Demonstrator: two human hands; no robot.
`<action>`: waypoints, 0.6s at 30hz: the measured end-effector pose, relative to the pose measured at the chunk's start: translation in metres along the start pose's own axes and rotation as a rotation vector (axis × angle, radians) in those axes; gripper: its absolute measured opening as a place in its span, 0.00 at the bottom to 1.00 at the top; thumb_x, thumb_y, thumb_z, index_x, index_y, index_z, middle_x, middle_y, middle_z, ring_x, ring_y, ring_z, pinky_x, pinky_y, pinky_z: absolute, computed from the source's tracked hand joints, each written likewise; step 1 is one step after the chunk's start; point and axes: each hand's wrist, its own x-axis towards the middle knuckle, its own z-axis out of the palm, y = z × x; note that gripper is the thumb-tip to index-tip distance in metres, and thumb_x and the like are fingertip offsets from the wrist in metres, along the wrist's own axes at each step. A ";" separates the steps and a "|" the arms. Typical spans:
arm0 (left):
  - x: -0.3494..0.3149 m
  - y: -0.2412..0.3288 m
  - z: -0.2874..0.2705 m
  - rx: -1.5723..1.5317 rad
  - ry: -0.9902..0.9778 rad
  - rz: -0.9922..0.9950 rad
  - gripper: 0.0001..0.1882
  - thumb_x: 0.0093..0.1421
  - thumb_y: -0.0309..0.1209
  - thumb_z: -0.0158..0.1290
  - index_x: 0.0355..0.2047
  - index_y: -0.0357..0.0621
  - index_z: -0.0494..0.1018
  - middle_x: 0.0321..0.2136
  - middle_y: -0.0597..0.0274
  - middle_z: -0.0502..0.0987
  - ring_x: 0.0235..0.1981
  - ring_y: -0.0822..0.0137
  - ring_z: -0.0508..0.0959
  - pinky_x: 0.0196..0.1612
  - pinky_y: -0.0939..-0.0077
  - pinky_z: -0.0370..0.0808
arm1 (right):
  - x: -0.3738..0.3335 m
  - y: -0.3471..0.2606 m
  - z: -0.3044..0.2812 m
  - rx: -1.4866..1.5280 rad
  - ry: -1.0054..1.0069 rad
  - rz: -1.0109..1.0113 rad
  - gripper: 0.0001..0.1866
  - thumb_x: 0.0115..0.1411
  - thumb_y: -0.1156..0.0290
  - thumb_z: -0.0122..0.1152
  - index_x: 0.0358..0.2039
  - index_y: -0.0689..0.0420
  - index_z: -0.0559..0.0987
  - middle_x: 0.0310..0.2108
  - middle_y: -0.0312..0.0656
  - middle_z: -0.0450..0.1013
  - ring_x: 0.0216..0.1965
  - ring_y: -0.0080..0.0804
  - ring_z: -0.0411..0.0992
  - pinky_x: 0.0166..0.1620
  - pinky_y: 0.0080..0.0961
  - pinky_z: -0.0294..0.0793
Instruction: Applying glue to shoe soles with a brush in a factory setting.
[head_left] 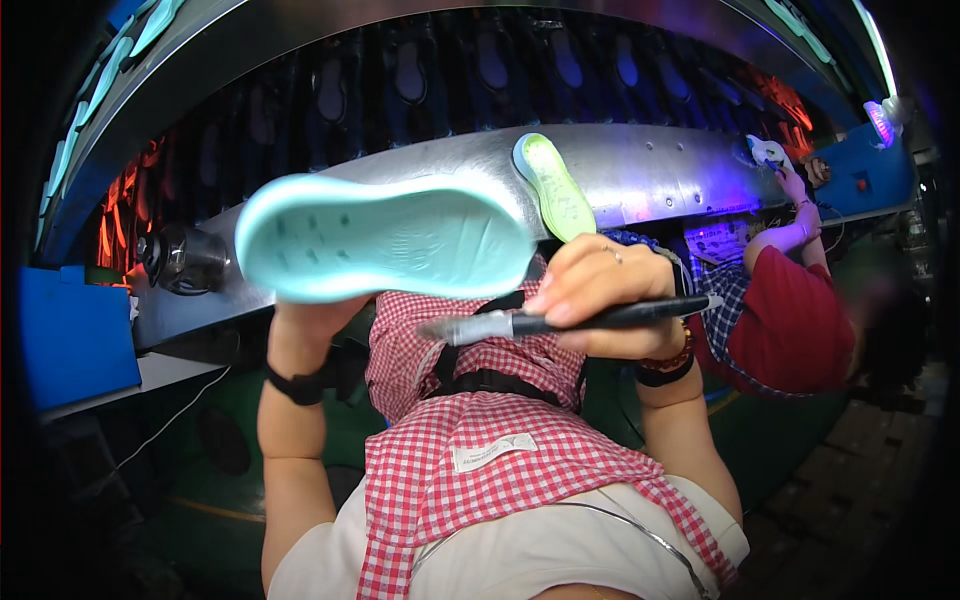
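A pale turquoise shoe sole (400, 240) is held up in front of me, its hollow inner side facing up and its edges slightly blurred. My left hand (318, 314) grips it from beneath, with the fingers mostly hidden behind it. My right hand (610, 285) is closed round the black handle of a brush (485, 327). The brush's blurred tip points left, just below the sole and apart from it in the picture. Beyond my right hand, a yellow-green sole (556, 190) with a light blue rim lies on the metal bench.
The metal bench (640, 175) curves along in front of me, with a row of dark racks holding soles (490, 65) behind it. A dark round-bodied device (185, 262) stands at left. At right, a person in red (790, 320) handles a white shoe part (768, 152).
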 end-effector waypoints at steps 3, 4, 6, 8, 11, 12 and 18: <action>0.015 -0.030 -0.012 0.094 0.036 0.105 0.47 0.52 0.68 0.21 0.53 0.38 0.56 0.44 0.45 0.69 0.44 0.53 0.71 0.49 0.59 0.66 | 0.003 0.015 0.010 -0.011 0.108 0.271 0.10 0.43 0.80 0.62 0.30 0.62 0.78 0.28 0.42 0.74 0.30 0.26 0.70 0.35 0.19 0.69; 0.018 -0.037 -0.014 0.067 0.033 0.103 0.47 0.51 0.68 0.20 0.53 0.38 0.56 0.43 0.44 0.69 0.44 0.52 0.71 0.49 0.57 0.66 | 0.003 0.023 0.014 0.015 0.129 0.429 0.11 0.45 0.79 0.62 0.31 0.64 0.77 0.26 0.41 0.73 0.28 0.21 0.69 0.31 0.15 0.68; 0.024 -0.050 -0.015 -0.024 -0.003 0.153 0.48 0.51 0.68 0.18 0.53 0.37 0.56 0.41 0.44 0.69 0.43 0.51 0.70 0.48 0.57 0.67 | 0.004 0.039 0.018 0.132 0.198 0.474 0.09 0.46 0.78 0.61 0.31 0.64 0.77 0.28 0.42 0.73 0.28 0.20 0.70 0.30 0.14 0.69; 0.025 -0.059 -0.015 -0.070 0.009 0.175 0.48 0.51 0.68 0.17 0.53 0.37 0.56 0.41 0.45 0.69 0.43 0.51 0.70 0.48 0.57 0.67 | 0.006 0.049 0.022 0.176 0.265 0.518 0.08 0.47 0.78 0.61 0.30 0.64 0.78 0.28 0.42 0.73 0.30 0.20 0.71 0.32 0.14 0.71; 0.029 -0.062 -0.019 -0.064 0.121 0.217 0.46 0.52 0.67 0.17 0.51 0.38 0.58 0.39 0.48 0.70 0.42 0.53 0.71 0.47 0.58 0.68 | 0.010 0.050 0.034 -0.170 0.177 0.328 0.11 0.44 0.75 0.62 0.31 0.61 0.77 0.23 0.41 0.73 0.27 0.27 0.72 0.31 0.20 0.70; 0.029 -0.060 -0.022 0.014 0.177 0.263 0.45 0.52 0.67 0.19 0.51 0.40 0.58 0.40 0.51 0.70 0.42 0.54 0.70 0.48 0.56 0.67 | 0.011 0.047 0.040 -0.287 0.122 0.187 0.10 0.42 0.75 0.62 0.29 0.61 0.77 0.22 0.42 0.72 0.26 0.30 0.71 0.31 0.23 0.70; 0.025 -0.048 -0.031 0.081 0.214 0.391 0.46 0.50 0.69 0.23 0.48 0.40 0.61 0.36 0.54 0.70 0.41 0.57 0.70 0.49 0.45 0.62 | 0.009 0.024 0.025 -0.187 -0.170 0.142 0.08 0.41 0.74 0.62 0.26 0.58 0.79 0.21 0.42 0.73 0.26 0.34 0.72 0.31 0.25 0.70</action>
